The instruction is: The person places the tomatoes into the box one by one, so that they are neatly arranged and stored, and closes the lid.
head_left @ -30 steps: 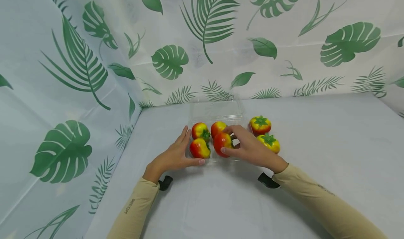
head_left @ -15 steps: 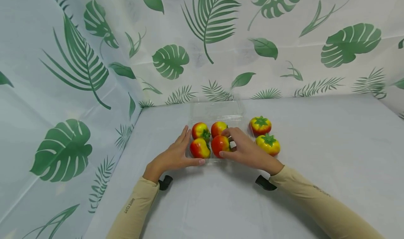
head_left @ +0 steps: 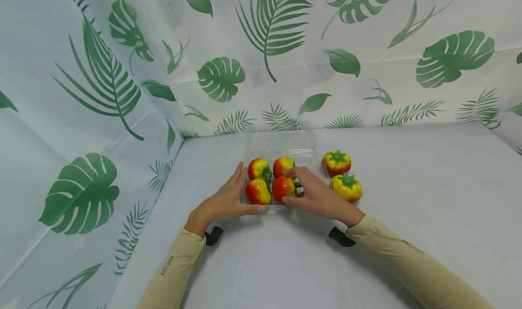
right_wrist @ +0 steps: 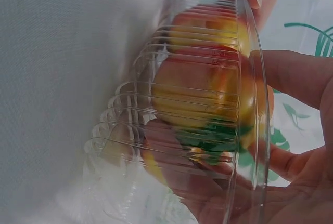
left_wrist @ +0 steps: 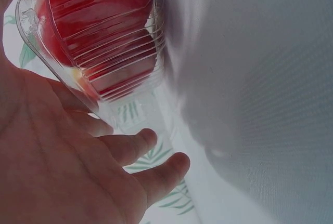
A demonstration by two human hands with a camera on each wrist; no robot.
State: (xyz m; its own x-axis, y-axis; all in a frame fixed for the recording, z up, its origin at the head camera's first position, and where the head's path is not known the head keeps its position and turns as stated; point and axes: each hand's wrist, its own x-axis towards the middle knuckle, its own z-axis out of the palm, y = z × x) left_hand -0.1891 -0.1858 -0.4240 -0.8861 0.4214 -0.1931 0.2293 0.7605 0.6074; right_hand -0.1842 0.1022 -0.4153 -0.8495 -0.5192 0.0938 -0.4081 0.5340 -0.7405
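Note:
A clear plastic clamshell box (head_left: pixel 271 208) holds several red-and-yellow persimmons in two rows. My right hand (head_left: pixel 320 197) reaches over the box's right part and grips the front-right persimmon (head_left: pixel 283 189) between thumb and curled fingers. That fruit sits low in the box, its green leafy top turned right toward my palm, as the right wrist view shows through the ribbed wall. With straight fingers, my left hand (head_left: pixel 226 200) lies along the box's left side, its thumb at the front edge. Beside it are the front-left persimmon (head_left: pixel 258 192) and the back-left persimmon (head_left: pixel 258 168); the back-right persimmon (head_left: pixel 282 166) is partly covered by my right fingers.
Right of the box, two more persimmons stand on the white table: the farther persimmon (head_left: pixel 336 163) and the nearer persimmon (head_left: pixel 346 189), leafy tops up. The box's open lid (head_left: pixel 281 141) lies back toward the leaf-printed curtain (head_left: pixel 285 87).
My right hand has moved slightly left and down, bringing the gripped persimmon lower into the box's front-right place. My left hand has stayed at the box's left side.

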